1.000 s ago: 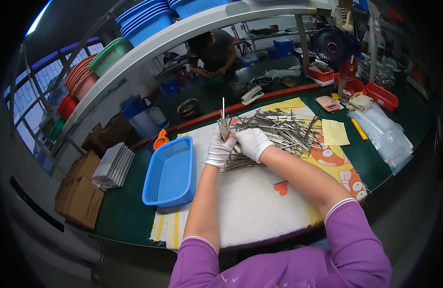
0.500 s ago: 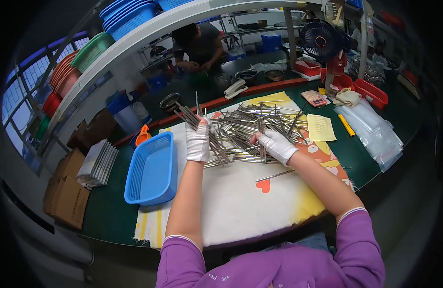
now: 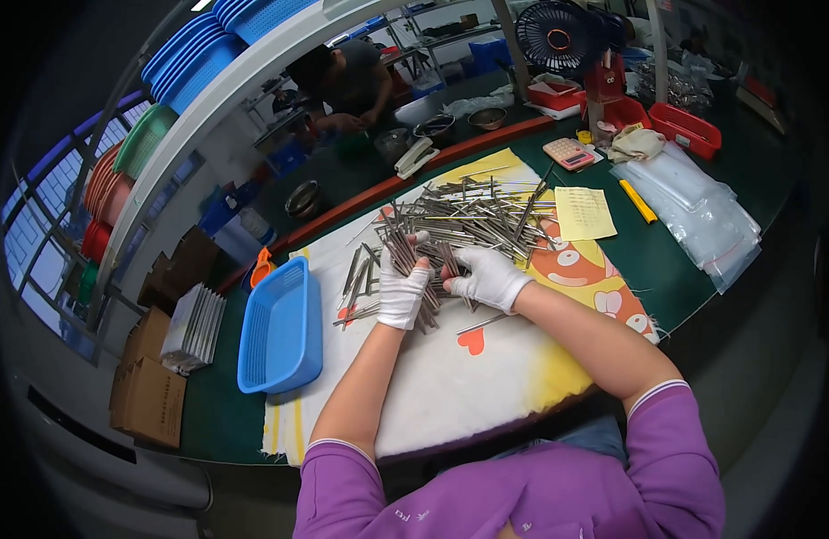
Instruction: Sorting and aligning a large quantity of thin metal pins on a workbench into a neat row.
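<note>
Both gloved hands meet over a bundle of thin metal rods (image 3: 413, 269) on the white cloth (image 3: 450, 377): the left hand (image 3: 402, 289) is closed around the bundle, the right hand (image 3: 488, 277) presses against its side, with the loose rod pile (image 3: 473, 216) just behind. A yellow paper slip (image 3: 583, 212) and clear plastic bags (image 3: 697, 216) lie to the right on the green tabletop (image 3: 666, 269), brown cardboard boxes (image 3: 149, 386) far left beyond the blue basket (image 3: 282, 325). Half a second ago the hands were apart; now they have come together on the bundle
</note>
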Demonstrator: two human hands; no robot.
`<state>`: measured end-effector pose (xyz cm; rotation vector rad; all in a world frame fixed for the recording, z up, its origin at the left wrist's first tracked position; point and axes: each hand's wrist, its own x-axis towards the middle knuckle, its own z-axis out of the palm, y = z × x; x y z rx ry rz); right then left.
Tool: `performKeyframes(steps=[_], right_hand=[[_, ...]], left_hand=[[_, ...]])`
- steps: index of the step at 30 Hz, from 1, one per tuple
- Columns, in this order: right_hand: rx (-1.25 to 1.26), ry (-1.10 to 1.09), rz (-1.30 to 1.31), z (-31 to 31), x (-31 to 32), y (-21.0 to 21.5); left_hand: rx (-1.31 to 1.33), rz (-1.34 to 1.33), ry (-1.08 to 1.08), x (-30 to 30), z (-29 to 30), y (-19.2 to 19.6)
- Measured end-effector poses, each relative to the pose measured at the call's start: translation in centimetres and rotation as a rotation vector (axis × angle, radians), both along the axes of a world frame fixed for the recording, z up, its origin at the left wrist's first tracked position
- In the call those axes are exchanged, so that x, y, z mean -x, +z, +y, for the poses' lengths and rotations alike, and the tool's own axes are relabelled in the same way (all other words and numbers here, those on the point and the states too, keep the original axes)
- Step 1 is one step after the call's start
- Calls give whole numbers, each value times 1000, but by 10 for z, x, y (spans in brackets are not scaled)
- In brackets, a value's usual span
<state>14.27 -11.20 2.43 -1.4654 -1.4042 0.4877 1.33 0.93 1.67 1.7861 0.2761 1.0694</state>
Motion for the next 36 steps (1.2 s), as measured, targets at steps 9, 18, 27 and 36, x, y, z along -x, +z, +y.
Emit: performKeyframes(steps=[9, 18, 27, 36], right_hand=[[41, -218, -295, 7, 11, -3], [-200, -159, -260, 8, 9, -12], [-334, -33, 228, 6, 23, -14], [-394, -397, -234, -3, 1, 17]], left_hand=[[337, 159, 195, -8, 12, 13], [-262, 634, 585, 2, 56, -14], [818, -194, -465, 7, -78, 37], [697, -186, -336, 29, -139, 22]])
